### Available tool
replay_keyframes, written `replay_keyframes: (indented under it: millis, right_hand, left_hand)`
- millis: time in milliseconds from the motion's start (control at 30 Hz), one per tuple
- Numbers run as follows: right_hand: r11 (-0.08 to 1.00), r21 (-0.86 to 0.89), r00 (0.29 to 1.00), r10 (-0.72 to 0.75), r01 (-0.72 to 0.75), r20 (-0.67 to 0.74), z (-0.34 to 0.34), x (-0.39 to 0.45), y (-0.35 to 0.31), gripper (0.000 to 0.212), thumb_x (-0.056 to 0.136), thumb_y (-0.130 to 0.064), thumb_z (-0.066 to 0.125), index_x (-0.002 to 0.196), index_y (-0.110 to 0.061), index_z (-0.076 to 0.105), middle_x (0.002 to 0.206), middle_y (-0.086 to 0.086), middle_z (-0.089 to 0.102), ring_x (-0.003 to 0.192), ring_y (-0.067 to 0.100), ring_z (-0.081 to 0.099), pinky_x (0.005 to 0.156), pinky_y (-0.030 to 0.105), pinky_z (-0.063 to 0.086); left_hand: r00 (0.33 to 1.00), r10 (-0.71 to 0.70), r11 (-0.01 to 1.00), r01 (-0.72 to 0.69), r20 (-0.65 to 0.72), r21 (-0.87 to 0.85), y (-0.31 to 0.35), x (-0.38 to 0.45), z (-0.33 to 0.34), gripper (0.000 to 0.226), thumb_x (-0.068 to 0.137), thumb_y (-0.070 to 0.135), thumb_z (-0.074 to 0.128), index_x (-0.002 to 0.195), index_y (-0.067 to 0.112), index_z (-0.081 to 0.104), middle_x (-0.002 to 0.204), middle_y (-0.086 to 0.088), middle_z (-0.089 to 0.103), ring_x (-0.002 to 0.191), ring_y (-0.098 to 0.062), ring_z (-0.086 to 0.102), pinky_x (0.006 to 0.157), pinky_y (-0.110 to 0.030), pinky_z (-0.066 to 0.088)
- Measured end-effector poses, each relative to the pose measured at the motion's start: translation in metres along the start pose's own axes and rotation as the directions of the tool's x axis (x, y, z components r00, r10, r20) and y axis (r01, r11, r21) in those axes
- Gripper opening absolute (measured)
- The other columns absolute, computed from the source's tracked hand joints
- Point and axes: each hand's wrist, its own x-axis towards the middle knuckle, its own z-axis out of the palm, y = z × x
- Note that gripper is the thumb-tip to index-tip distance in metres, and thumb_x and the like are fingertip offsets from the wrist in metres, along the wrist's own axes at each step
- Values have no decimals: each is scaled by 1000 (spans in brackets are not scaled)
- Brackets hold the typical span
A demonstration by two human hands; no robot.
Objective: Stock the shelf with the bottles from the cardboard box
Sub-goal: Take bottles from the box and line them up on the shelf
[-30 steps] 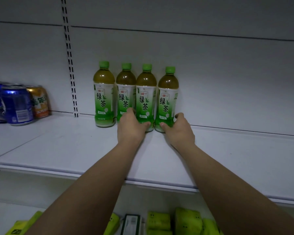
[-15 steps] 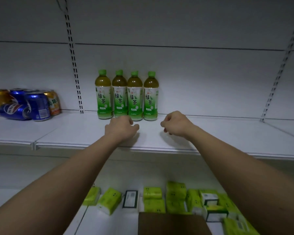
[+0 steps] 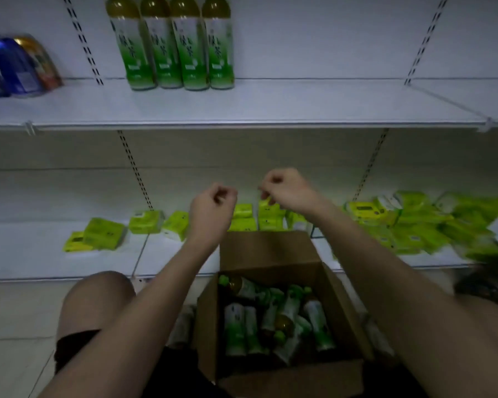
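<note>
The left hand (image 3: 212,206) has its fingers curled loosely into the palm and holds nothing; the right hand (image 3: 285,189) is curled the same way, also empty, just beside it. Both hang in the air above the far flap of the open cardboard box (image 3: 273,254), which sits on the floor between the person's knees. Inside the box, green-labelled bottles (image 3: 276,320) lie jumbled on their sides. Four more bottles on the shelf (image 3: 174,44) stand upright, side by side, on the upper shelf (image 3: 270,110), with cans (image 3: 15,67) to their left. Green packets (image 3: 104,234) lie scattered on the lower shelf behind the hands.
</note>
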Motion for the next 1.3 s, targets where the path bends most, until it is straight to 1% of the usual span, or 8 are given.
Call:
replay_keyframes:
  millis: [167,367,500,600,667,800,1033,1300]
  right_hand:
    - [971,-31,964,240,-238,112,55,-23,105,17,92,-13,53,93,-6,68,84,9,60,59,10,49,51,17,39]
    - [898,-87,858,439,-432,269,92,-29,194,22,89,-21,50,73,-6,54,78,12,49,71,24,46,65,29,34]
    - [849,-107,787,521,-517,330,109,-39,244,34,91,-12,46,59,-6,39,60,6,33,57,23,33,61,32,25]
    - [800,-190,720,596,-569,354,123,-43,279,28,93,-18,50,89,8,59,83,26,53,74,31,52,66,32,35]
    - [814,-277,745,580,-511,329,132,-41,302,28,94,-26,54,108,-3,59,108,18,63,100,35,60,80,36,48]
    - [788,-566,814,483,-243,323,150,-28,336,57,94,-26,55,144,-9,35,142,18,43,125,38,45,99,46,45]
    - [663,-741,764,422,106,487,181,-1,368,57,99,-22,48,151,-26,24,159,5,16,150,31,3,112,68,12]
    - [642,-744,740,409,183,534,199,-6,386,65,93,-32,57,148,-27,25,161,7,14,151,30,0,113,69,-4]
  left_hand:
    - [926,-303,934,242,224,262,-84,-46,58,21,85,23,60,100,13,70,104,-11,72,101,-31,66,87,-37,52]
    - [780,-499,845,342,377,411,-142,-73,90,15,91,21,52,82,14,59,84,-8,61,85,-29,61,74,-33,49]
    - [669,-640,758,467,378,456,-194,-92,104,19,93,18,52,107,8,59,107,-14,65,100,-30,60,77,-28,41]
    - [592,-718,685,506,367,524,-228,-102,114,30,95,21,50,117,0,52,115,-21,62,107,-37,58,81,-33,43]
    - [566,-743,656,510,357,557,-242,-100,127,33,96,21,49,121,-1,48,118,-22,59,106,-39,57,78,-33,40]
    - [482,-795,605,576,369,550,-262,-89,151,53,93,21,54,138,1,33,135,-23,45,115,-40,51,82,-39,43]
    - [400,-869,490,604,292,629,-302,-98,181,55,98,23,49,143,2,25,138,-18,42,119,-35,48,86,-36,42]
    - [425,-881,444,591,207,673,-308,-110,193,73,94,21,58,149,5,13,148,-20,32,131,-37,41,105,-44,40]
